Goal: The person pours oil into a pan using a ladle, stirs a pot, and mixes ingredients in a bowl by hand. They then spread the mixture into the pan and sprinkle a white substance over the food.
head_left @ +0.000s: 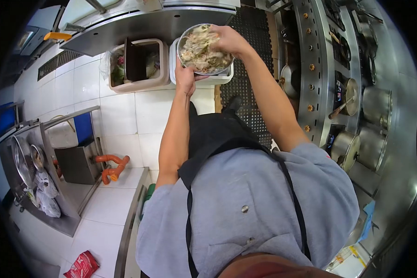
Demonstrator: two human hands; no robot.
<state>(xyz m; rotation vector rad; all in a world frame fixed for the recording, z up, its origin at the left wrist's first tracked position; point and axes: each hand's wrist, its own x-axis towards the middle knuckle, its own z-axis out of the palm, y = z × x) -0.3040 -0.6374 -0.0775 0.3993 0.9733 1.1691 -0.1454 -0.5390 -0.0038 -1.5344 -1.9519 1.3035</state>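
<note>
A round metal bowl (pixel 182 59) is held up over a white bin at the top middle of the head view. It is full of a pale shredded food mix (pixel 201 51) with green and orange bits, which looks like a salad and is partly smeared by motion. My left hand (pixel 186 79) is closed on the bowl's near left rim. My right hand (pixel 229 41) reaches over the right rim into the mix. Its fingertips are blurred and sunk in the food, so their grip is hidden.
Below the bowl is a white bin (pixel 226 78); beside it is a beige bin (pixel 141 86) with scraps. A steel counter (pixel 148 24) runs behind them. A stove (pixel 312 83) with pots and pans lines the right. Orange pipes (pixel 113 166) and a red packet (pixel 82 265) are at left.
</note>
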